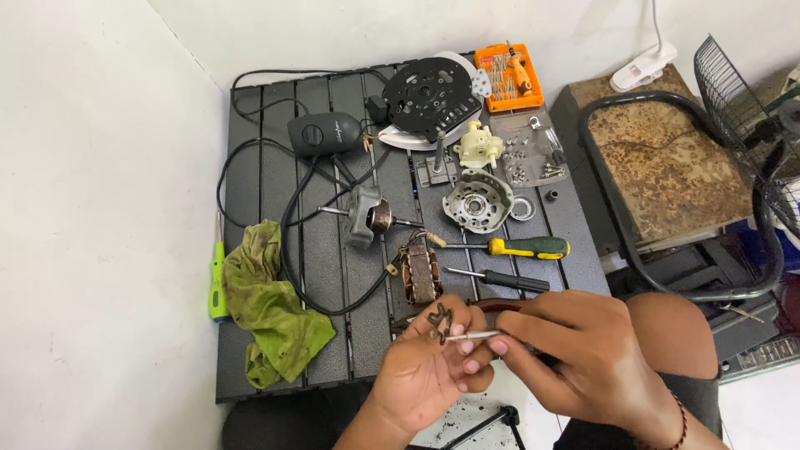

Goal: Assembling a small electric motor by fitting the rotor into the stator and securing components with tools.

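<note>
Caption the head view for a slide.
Left hand and right hand hold a thin metal tool above a black slatted table strewn with motor parts.

We are at a makeshift repair spot on a home floor, not a proper workshop. A dark slatted panel (325,250) lies on white tiles as the bench. On it we see screwdrivers (530,247), an orange bit set (510,79), loose screws (525,158), a motor coil (419,275) and a greasy rag (271,304). Right of it sits a fan grille (733,92).
</note>
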